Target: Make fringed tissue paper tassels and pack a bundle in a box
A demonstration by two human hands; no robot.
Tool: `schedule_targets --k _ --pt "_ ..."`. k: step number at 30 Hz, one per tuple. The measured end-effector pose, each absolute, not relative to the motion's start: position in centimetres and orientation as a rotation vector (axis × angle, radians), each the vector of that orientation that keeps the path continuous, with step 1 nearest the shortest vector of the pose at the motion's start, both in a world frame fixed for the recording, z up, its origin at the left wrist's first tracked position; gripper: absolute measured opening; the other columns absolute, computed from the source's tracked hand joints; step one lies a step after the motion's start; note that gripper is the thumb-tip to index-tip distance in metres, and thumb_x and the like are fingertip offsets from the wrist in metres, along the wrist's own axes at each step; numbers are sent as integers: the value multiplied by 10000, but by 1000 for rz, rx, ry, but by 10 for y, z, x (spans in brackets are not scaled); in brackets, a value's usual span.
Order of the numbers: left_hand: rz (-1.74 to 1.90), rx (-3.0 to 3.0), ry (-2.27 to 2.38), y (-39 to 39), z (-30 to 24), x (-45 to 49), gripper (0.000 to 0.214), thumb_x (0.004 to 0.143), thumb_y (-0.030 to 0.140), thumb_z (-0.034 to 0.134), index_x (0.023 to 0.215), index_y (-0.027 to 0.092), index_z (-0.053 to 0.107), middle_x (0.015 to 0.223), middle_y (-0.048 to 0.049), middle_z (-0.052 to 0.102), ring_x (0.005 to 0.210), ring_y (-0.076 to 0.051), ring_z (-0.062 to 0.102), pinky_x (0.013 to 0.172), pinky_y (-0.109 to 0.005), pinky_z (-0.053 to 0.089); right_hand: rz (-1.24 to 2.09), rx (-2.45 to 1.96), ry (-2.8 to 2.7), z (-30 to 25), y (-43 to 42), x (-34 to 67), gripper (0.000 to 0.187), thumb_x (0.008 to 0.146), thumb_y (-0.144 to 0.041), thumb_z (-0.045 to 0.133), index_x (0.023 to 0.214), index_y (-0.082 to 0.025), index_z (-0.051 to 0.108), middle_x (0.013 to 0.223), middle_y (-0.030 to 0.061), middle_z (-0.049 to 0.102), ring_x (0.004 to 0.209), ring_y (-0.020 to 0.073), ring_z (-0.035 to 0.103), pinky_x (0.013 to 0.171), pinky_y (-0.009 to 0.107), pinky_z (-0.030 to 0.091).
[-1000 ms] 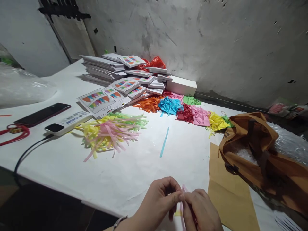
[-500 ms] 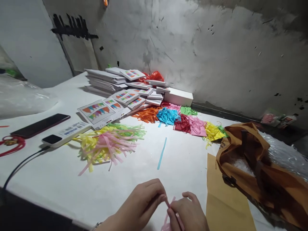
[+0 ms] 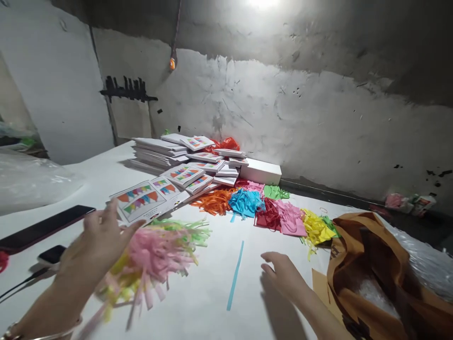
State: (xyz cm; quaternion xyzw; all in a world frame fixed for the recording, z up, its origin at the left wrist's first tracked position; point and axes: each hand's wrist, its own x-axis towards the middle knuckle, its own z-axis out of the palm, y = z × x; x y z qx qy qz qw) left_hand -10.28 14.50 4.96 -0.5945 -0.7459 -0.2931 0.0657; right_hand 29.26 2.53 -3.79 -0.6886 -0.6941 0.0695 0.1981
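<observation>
On the left, my left hand (image 3: pixel 101 238) is spread, with fingers and thumb apart, over the near left edge of a heap of fringed paper tassels (image 3: pixel 159 250). Pink strips lie on top of that heap, with yellow and light green ones around them; the pink is blurred. My right hand (image 3: pixel 283 274) hovers above the white tabletop, thumb and forefinger slightly apart, with nothing seen in it. Between the hands lies a single light blue paper strip (image 3: pixel 235 276).
Behind are piles of coloured fringed paper (image 3: pixel 246 203), stacked printed cards (image 3: pixel 159 153) and a white box (image 3: pixel 262 171). A brown bag (image 3: pixel 368 236) stands at the right. A phone (image 3: pixel 46 226) and a small cabled device (image 3: pixel 52 255) lie at the left, near clear plastic (image 3: pixel 31 182).
My hands, which were together on pink strips near the front edge, have parted. The left has moved over the tassel heap, where more pink now lies; the right has moved rightward. The view has tilted up.
</observation>
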Motion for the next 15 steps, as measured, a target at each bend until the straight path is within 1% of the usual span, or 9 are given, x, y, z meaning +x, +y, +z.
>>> schedule_targets --k 1,2,3,4,6,8,10,12,15 --pt "-885 -1904 -2242 149 48 -87 664 989 495 417 1498 73 349 1450 -258 486 1191 -362 604 885 -415 512 180 -1957 -1939 -34 50 295 245 971 -175 569 1186 -167 686 1183 76 724 1135 192 668 1014 360 509" --pt "-877 -2061 -2189 152 45 -68 637 996 452 411 1501 70 340 1484 -259 448 1243 -361 570 937 -429 492 163 -1997 -1933 -32 75 296 232 978 -204 588 1191 -163 669 1200 74 707 1137 197 660 1014 393 508" --pt "-836 -2282 -2079 155 43 -46 593 999 403 413 1482 61 374 1486 -252 454 1277 -353 544 987 -434 466 140 -2053 -1918 -30 101 297 239 979 -264 612 1191 -161 653 1206 72 689 1113 208 660 988 434 522" --pt "-768 -2492 -1981 159 39 -23 533 991 355 428 1435 61 447 1450 -235 505 1267 -341 553 1017 -436 446 116 -2120 -1897 -29 125 298 269 979 -322 622 1196 -164 639 1207 72 673 1087 213 660 960 449 535" --pt "-541 -2930 -1718 170 30 26 428 981 321 467 1324 92 581 1355 -204 604 1215 -325 592 1030 -438 435 67 -2278 -1837 -29 169 298 320 971 -379 630 1204 -159 622 1205 80 652 1053 218 657 918 448 550" --pt "-458 -3107 -1545 186 19 71 302 958 336 550 1171 171 689 1194 -128 705 1120 -283 644 968 -384 475 44 -2420 -1794 -31 201 299 344 964 -383 638 1215 -148 614 1208 92 642 1042 218 656 898 430 557" --pt "-390 -3179 -1490 206 4 109 218 945 323 607 1053 169 718 1046 -99 735 1001 -254 679 888 -378 517 49 -2523 -1793 -35 219 301 346 961 -375 645 1218 -146 611 1206 94 641 1027 213 658 878 415 565" --pt "-330 -3219 -1479 226 -12 137 210 955 328 630 1041 147 695 1033 -79 717 960 -226 679 871 -402 543 57 -2586 -1826 -40 221 305 328 961 -367 647 1207 -152 616 1186 83 647 999 203 664 853 399 574" --pt "-284 -3275 -1474 249 -37 168 256 974 350 626 1122 143 655 1118 -72 680 970 -213 672 867 -421 570 -16 -2612 -1886 -50 205 318 301 961 -364 648 1180 -158 627 1160 72 658 983 195 668 851 394 573"
